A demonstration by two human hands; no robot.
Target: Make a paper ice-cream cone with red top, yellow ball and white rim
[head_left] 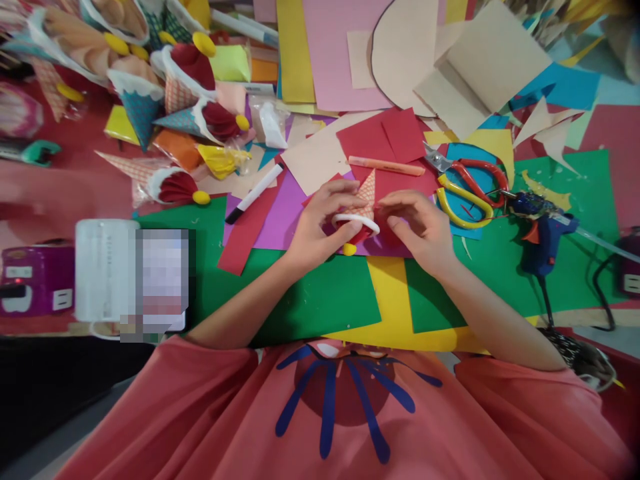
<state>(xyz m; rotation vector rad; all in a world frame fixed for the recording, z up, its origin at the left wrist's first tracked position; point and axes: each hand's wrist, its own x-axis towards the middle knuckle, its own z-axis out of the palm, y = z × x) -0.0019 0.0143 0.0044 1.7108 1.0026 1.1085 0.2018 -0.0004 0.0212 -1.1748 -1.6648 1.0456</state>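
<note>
My left hand (320, 223) and my right hand (417, 223) both pinch a small paper ice-cream cone (361, 212) over the purple and green sheets. The piece has a patterned orange cone tip pointing away from me, a white wavy rim, a red paper ball and a yellow bead at its near end. My left fingers curl round the rim from the left. My right fingertips press on the red part from the right. An orange glue stick (386, 165) lies just beyond on red paper.
Red-and-yellow scissors (467, 189) and a blue glue gun (543, 230) lie to the right. A black-and-white marker (254, 193) lies left of my hands. Several finished paper cones (170, 100) are piled far left. A white box (106, 270) stands at near left. Loose coloured sheets cover the table.
</note>
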